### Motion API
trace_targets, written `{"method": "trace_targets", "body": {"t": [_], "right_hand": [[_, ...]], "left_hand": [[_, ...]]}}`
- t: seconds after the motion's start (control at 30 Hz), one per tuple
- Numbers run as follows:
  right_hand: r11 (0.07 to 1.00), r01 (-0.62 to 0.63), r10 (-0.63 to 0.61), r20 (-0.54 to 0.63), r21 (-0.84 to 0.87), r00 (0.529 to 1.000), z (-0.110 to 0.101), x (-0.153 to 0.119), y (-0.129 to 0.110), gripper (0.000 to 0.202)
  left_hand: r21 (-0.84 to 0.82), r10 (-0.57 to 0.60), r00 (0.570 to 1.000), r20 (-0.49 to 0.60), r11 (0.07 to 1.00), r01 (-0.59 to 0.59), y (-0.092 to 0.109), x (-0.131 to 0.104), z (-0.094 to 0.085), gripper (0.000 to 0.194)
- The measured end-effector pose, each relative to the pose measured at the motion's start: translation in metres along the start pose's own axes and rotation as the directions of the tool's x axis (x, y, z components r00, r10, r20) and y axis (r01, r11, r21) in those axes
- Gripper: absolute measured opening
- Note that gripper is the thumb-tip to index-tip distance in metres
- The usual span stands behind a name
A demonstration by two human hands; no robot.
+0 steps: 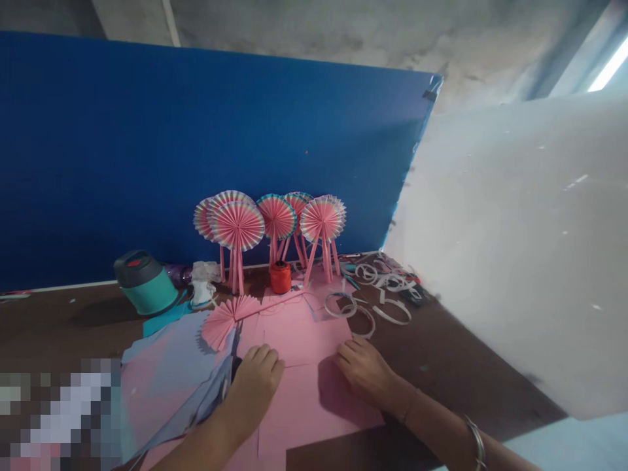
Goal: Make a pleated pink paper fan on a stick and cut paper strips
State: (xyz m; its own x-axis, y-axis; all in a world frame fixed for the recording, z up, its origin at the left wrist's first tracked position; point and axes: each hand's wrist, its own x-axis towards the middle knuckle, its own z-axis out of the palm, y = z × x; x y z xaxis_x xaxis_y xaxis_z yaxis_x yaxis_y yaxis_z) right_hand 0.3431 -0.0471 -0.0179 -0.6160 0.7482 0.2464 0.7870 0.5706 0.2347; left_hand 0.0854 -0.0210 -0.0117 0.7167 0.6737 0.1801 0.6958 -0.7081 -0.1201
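Pink paper sheets (pixel 314 415) lie in front of me on the dark table. An edge or crease crosses them between my hands. My left hand (pixel 258 374) is closed at the left side of the paper, its fingers curled down onto it. At the right side, my right hand (pixel 362 369) is likewise closed on the paper, with the fingertips partly hidden. A half-spread pleated pink paper fan (pixel 230 320) lies just beyond my left hand. Farther back stand several round pleated paper fans (pixel 239 226) on pink stick legs.
A red spool-like item (pixel 280 278) stands behind the paper. White rings (pixel 392 311) and loose strips lie at the right. A teal and black container (pixel 146 282) and a bluish cloth or sheet (pixel 167 350) are at the left. A blue panel (pixel 147 144) and a white panel (pixel 520 242) enclose the table.
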Motion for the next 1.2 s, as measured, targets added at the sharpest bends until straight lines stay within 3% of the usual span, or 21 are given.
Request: {"method": "trace_targets", "body": {"t": [0.17,0.33,0.5,0.7,1.0,1.2], "right_hand": [[0.998,-0.012,0.012,0.011,0.068,1.000,-0.002,0.000,0.004,0.015],[0.996,-0.040,0.042,-0.027,0.076,0.999,0.004,0.003,0.003,0.017],[0.946,-0.192,0.198,0.001,0.260,0.980,0.003,0.002,0.004,0.014],[0.881,-0.329,0.328,0.062,0.340,0.942,0.008,0.001,0.009,0.015],[0.797,-0.451,0.446,0.112,0.401,0.888,0.008,0.010,0.015,0.014],[0.777,-0.487,0.479,0.127,0.399,0.869,0.008,0.012,0.020,0.016]], "left_hand": [[0.020,0.022,0.997,0.077,1.000,-0.023,-0.004,0.004,0.005,0.020],[-0.011,-0.032,0.993,0.114,0.999,0.033,-0.004,0.002,0.002,0.026],[-0.292,-0.149,0.988,0.049,0.944,0.156,-0.011,0.006,0.004,0.028],[-0.519,-0.264,0.953,0.148,0.800,0.302,-0.018,0.014,0.001,0.024],[-0.542,-0.358,0.916,0.183,0.741,0.398,-0.017,0.017,0.004,0.019],[-0.435,-0.314,0.936,0.157,0.829,0.351,-0.016,0.017,0.004,0.020]]}}
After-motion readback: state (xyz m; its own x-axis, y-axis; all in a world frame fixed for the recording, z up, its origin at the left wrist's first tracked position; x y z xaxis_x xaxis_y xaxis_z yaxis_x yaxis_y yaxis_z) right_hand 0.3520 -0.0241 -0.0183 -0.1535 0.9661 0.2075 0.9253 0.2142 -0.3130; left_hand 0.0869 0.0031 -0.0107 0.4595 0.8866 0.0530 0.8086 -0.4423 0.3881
